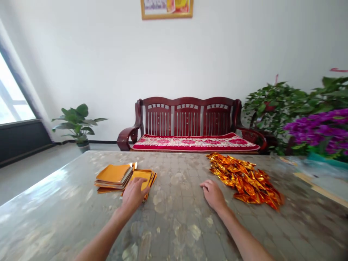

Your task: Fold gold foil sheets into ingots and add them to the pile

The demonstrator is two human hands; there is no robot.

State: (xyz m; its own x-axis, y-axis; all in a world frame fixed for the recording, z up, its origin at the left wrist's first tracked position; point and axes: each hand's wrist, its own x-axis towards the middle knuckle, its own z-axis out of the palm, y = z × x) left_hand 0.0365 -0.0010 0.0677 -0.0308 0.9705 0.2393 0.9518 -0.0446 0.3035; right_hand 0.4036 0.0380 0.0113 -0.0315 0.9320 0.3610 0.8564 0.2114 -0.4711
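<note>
My left hand (134,192) rests over a stack of gold-orange foil paper sheets (143,174), its fingers reaching onto the top sheet and the thumb held apart. Whether it has lifted a sheet cannot be seen. Directly left of it sits a second, thicker stack of the same paper (113,173), slightly uneven at the edges. My right hand (214,195) lies on the table with its fingers loosely curled together, and nothing shows in them. To its right spreads a heap of shiny orange-gold folded foil pieces (243,177).
The table (174,224) has a patterned, glossy cover. Plastic wrapping and papers (320,177) lie at its right side, near purple flowers (320,128). Beyond the far edge stands a wooden bench (187,116) with a red cushion. A potted plant (78,123) is at the left.
</note>
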